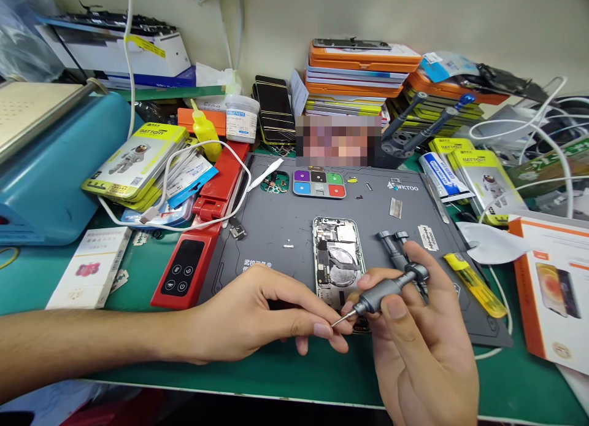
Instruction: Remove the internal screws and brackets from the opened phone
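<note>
Grey screwdriver (389,289), dark grey mat (285,229), red case (193,254), yellow bottle (205,130), green tabletop (285,371).

Your right hand (414,346) grips a grey metal screwdriver (386,294); your left hand's (248,315) fingertips (322,329) pinch its tip, just below the opened silver phone (338,257) on the grey mat (285,229).

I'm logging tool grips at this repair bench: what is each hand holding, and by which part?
The right hand holds a grey screwdriver by its handle; the left hand's fingertips pinch at its tip, over the opened phone.
</note>
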The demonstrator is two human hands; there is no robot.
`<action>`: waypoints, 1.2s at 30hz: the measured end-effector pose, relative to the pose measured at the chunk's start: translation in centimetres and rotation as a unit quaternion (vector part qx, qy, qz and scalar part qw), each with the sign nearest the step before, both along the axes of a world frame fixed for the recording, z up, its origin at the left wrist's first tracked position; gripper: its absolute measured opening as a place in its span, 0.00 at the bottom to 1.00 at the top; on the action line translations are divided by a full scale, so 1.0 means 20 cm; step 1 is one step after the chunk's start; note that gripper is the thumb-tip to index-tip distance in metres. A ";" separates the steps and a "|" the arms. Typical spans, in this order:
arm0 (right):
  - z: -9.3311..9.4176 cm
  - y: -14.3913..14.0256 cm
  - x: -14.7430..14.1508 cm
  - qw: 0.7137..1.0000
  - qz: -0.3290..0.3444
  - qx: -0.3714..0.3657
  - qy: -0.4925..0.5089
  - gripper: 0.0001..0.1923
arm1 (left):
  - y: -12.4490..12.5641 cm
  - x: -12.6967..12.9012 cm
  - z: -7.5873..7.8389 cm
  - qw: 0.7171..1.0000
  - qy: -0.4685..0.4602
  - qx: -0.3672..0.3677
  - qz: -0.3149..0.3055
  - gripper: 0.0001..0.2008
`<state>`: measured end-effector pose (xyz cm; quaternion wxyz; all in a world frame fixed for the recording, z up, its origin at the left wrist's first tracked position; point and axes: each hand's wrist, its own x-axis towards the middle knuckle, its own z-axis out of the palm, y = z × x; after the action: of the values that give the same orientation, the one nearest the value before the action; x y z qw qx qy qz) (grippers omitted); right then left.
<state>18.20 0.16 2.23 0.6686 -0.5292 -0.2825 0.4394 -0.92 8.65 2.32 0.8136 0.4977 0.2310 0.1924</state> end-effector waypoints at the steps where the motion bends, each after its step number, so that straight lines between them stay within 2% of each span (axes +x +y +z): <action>1: 0.00 0.00 0.00 1.000 0.000 0.001 0.000 0.26 | 0.00 0.00 0.00 1.000 0.000 0.000 0.000 0.08; 36: 0.00 0.00 0.00 1.000 -0.004 0.001 -0.011 0.27 | -0.01 0.00 0.00 1.000 -0.003 0.003 0.000 0.08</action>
<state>18.15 0.13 2.27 0.6680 -0.5345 -0.2883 0.4302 -1.01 8.46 2.29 0.8128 0.4994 0.2283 0.1948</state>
